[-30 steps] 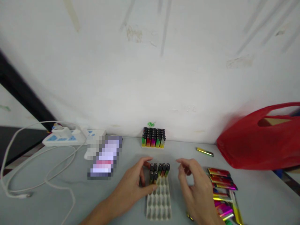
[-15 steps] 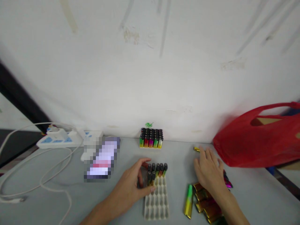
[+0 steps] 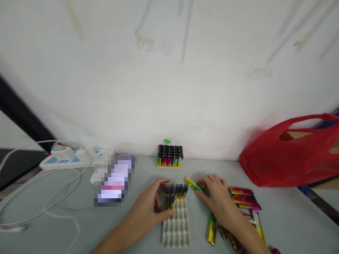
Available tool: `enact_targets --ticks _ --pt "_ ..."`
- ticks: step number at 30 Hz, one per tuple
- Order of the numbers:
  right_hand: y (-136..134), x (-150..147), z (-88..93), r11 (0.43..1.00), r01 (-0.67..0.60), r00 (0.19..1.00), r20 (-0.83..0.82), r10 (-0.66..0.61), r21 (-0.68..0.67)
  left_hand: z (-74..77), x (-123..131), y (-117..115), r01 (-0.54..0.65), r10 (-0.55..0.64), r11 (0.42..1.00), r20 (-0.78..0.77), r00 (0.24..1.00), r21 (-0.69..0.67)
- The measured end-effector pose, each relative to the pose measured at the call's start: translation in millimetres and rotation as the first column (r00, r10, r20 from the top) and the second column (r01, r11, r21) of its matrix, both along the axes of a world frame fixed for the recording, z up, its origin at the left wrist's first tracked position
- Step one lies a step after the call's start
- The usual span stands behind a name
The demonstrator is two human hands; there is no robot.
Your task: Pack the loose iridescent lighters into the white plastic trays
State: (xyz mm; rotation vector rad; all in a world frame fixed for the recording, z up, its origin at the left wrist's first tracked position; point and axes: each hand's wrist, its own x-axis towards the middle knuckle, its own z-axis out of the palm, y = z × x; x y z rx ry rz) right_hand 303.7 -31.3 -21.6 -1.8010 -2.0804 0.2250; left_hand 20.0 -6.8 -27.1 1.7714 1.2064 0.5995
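Note:
A pale tray (image 3: 176, 227) with rows of oval slots lies in front of me. Several slim, black-topped lighters (image 3: 181, 190) stand upright in its far rows; the near slots are bare. My left hand (image 3: 147, 208) curls round the tray's left side, its thumb over the slots and its fingers partly hidden behind the lighters. Right of the tray, my right hand (image 3: 215, 195) pinches a shiny yellow-green lighter (image 3: 192, 183), whose yellow end points toward the tray. More shiny lighters (image 3: 245, 199) in red, gold and magenta lie under and beyond my right forearm. A green-gold one (image 3: 212, 231) lies apart.
A filled block of lighters (image 3: 169, 158) stands against the wall. A red plastic bag (image 3: 291, 158) sits at the right. At left are a pixelated phone (image 3: 116, 180), a white power strip (image 3: 71, 157) and a loose white cable (image 3: 53, 216).
My right hand has moved left from the loose pile toward the tray, bringing a yellow-green lighter. More of the pile now shows. My left hand has stayed at the tray.

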Motion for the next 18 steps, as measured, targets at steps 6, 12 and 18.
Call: enact_targets --ticks 6,12,18 --pt "-5.0 -8.2 11.6 0.998 -0.030 0.980 -0.200 0.019 -0.055 -0.4 -0.5 -0.6 0.000 0.000 1.000 -0.022 1.000 0.012" --pt "0.0 -8.8 22.6 0.999 -0.009 0.782 -0.623 -0.026 -0.052 -1.9 -0.9 -0.4 0.001 -0.001 1.000 0.004 1.000 -0.003" --pt "-0.6 -18.2 28.4 0.979 -0.080 0.172 -0.970 -0.170 -0.186 -5.2 -1.6 0.1 0.011 -0.011 1.000 0.007 1.000 -0.002"
